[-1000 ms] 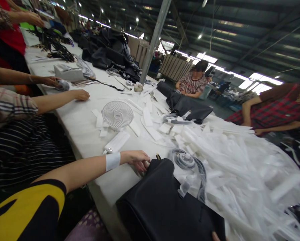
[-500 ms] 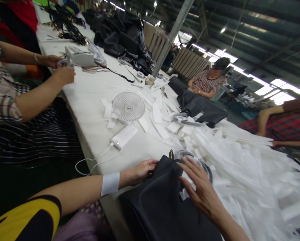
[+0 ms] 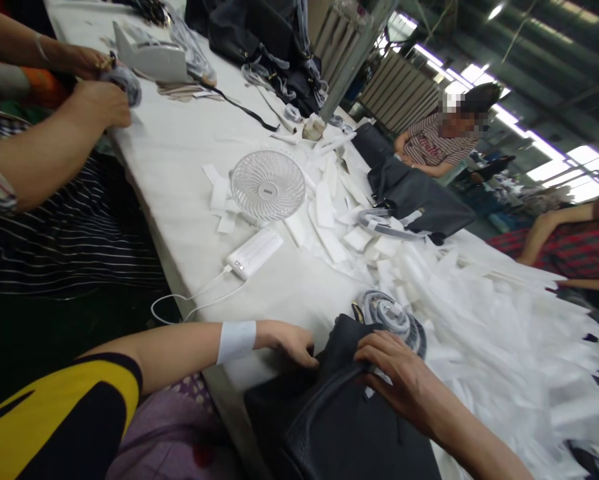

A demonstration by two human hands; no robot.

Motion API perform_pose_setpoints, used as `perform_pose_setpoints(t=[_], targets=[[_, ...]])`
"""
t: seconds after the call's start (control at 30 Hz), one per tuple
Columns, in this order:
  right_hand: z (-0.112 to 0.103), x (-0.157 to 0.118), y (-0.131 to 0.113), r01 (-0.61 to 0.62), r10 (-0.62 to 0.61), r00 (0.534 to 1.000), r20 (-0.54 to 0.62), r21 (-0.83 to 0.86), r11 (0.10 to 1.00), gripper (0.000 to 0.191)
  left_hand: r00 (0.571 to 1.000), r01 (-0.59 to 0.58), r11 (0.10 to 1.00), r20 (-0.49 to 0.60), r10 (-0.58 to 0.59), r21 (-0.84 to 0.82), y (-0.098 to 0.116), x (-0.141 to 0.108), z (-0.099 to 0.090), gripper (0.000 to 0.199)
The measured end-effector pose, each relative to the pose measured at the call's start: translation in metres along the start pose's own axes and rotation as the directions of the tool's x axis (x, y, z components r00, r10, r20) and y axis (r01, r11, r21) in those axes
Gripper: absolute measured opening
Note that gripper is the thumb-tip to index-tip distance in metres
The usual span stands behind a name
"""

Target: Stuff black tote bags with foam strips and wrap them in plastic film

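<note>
A black leather-like bag (image 3: 359,427) lies at the table's near edge, its upper side raised in a fold. On the fold's right side my right hand (image 3: 397,370) is closed, with fingers over the edge and thumb beneath. My left hand (image 3: 292,341) is curled at the bag's far left edge; its fingertips are partly hidden against the dark material. A coiled strap in clear wrap (image 3: 387,313) lies just beyond the bag, beside a gold-coloured zipper end (image 3: 357,312). Under my right hand a small white scrap shows on the bag.
A white fan (image 3: 268,185) and a power bank (image 3: 254,253) with a cable lie ahead on the white table (image 3: 179,220). White padding scraps (image 3: 499,347) heap up on the right. Co-workers sit left and across; another black bag (image 3: 419,200) lies beyond.
My right hand has gone from spread fingers above the bag to gripping its edge, and a fold has risen there. My left hand's fingers have curled downward. The view has shifted.
</note>
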State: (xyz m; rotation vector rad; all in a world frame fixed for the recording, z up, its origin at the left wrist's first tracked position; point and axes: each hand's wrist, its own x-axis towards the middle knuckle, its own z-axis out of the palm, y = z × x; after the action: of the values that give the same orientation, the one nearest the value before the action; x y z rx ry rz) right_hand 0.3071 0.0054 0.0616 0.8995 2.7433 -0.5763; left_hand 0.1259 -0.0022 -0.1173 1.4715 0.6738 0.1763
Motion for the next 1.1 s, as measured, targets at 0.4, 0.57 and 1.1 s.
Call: perform_pose_setpoints(t=[0.4, 0.57, 1.1], targets=[[-0.002, 0.001, -0.021, 0.042, -0.037, 0.992, 0.124, -0.043, 0.998, 0.017, 0.967, -0.015, 0.977, -0.245, 0.067, 0.21, 0.02, -0.05, 0.043, 0.014], [0.01, -0.009, -0.016, -0.036, 0.031, 0.994, 0.108, 0.045, 0.998, 0.017, 0.872, 0.149, 0.933, -0.489, 0.032, 0.327, 0.015, -0.062, 0.005, 0.016], [0.029, 0.018, -0.013, -0.038, 0.118, 0.934, 0.337, -0.236, 0.971, 0.049, 0.942, 0.111, 0.848, -0.328, 0.077, 0.518, 0.01, -0.069, -0.012, 0.051]])
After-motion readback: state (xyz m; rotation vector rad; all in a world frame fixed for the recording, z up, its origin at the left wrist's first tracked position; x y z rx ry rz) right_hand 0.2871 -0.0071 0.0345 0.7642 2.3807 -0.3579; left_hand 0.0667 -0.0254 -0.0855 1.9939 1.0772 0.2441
